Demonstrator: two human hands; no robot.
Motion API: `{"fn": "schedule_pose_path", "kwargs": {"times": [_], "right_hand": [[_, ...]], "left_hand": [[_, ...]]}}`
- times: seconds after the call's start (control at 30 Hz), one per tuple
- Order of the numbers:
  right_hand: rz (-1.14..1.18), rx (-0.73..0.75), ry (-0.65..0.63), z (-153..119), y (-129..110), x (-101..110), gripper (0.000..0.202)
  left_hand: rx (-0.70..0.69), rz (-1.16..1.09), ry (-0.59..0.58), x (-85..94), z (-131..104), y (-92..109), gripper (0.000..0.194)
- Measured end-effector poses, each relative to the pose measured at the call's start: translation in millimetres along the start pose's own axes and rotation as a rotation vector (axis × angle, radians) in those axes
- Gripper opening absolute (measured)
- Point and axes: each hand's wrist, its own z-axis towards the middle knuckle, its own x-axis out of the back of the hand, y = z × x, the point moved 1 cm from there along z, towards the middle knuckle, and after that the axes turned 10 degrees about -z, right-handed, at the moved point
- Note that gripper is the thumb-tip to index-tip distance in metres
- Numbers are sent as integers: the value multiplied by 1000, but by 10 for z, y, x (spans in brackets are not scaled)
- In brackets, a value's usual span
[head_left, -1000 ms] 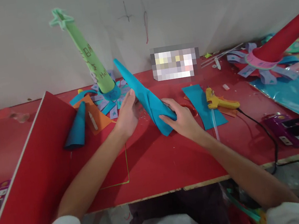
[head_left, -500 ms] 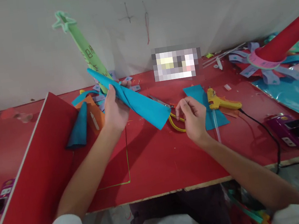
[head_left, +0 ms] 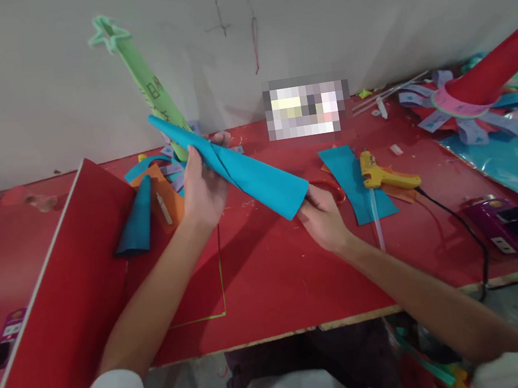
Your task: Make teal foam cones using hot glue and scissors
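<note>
A blue cone (head_left: 264,183) of rolled paper or felt slants across the middle, its narrow tip up at the left. My left hand (head_left: 204,186) is wrapped round its upper half, thumb on the near side. At the wide lower end, my right hand (head_left: 323,217) grips the rim; some of its fingertips are hidden by the cone or inside it. Behind that hand shows an orange-red scissors handle (head_left: 333,188), mostly covered. A second, smaller blue cone (head_left: 136,222) stands to the left of my left hand.
A red board (head_left: 59,288) leans at the left. Behind the held cone rises a green tube (head_left: 147,81) topped with a star. On the right lie a blue strip (head_left: 346,174), a yellow glue gun (head_left: 388,178) with its cord, and a purple box (head_left: 495,227). A red cone (head_left: 502,63) juts in.
My right hand has moved slightly left and onto the cone's wide end, from just beside it. The cone's wide end has shifted a little right. The scissors' yellow handle is now hidden.
</note>
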Motion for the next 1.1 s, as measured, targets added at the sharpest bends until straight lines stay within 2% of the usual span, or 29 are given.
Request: {"fn": "schedule_pose_path", "kwargs": {"times": [0.13,0.27,0.4,0.6,0.77,0.93,1.1], "right_hand": [[-64,4,40,-25,-5,3,21],[-176,62,-27,-42,-117,9,18],[-215,81,-118,-47,-176,9,18],[-215,44,-110,-109,-35,17,4],[-131,-14,-195,-176,64,14,16],[-119,2,-176,-194,120,-16,10],[-155,10,-166,-223,153,-20,13]], "left_hand": [[41,9,-12,-32,-17,7,39],[54,17,41,-43,-13,19,33],[79,16,46,-38,-30,9,31],[116,13,6,-61,-90,-55,31],[159,0,-27,-62,-123,-112,31],[175,6,3,-71,-141,-119,34],[186,13,10,-75,-141,-120,37]]}}
